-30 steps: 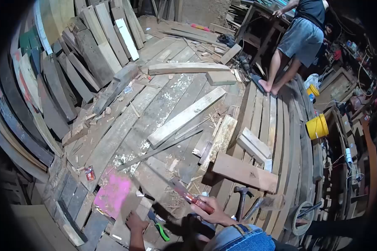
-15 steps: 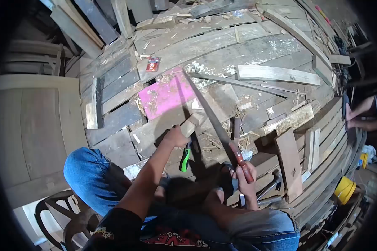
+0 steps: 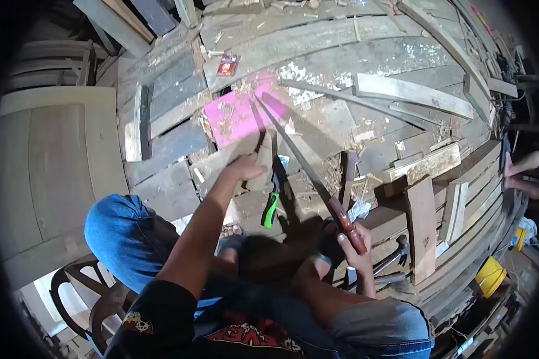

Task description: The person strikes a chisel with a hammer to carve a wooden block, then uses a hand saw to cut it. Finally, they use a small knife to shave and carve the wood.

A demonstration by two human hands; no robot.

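My right hand [image 3: 357, 246] is closed round the red-brown handle of a long, narrow blade tool [image 3: 305, 167], whose tip points up and left over the pink sheet [image 3: 239, 113]. On a short wooden block [image 3: 259, 157] rests my left hand [image 3: 245, 167]; its fingers are partly hidden, and it seems to grip the block. Just right of the block lies a tool with a green and black handle [image 3: 271, 209]. A claw hammer [image 3: 394, 254] lies to the right of my right hand.
A pale panel [image 3: 60, 179] stands at the left, near a dark curved chair frame [image 3: 81, 299]. Planks [image 3: 413, 96] lie across the floor, with a brown board [image 3: 422, 230] at the right. A yellow bucket [image 3: 491, 276] and another person's legs [image 3: 524, 173] are at the far right.
The view has swung down and left. My left hand, first low with fingers spread, has come onto the wooden block. The red-handled tool stays in my right hand.
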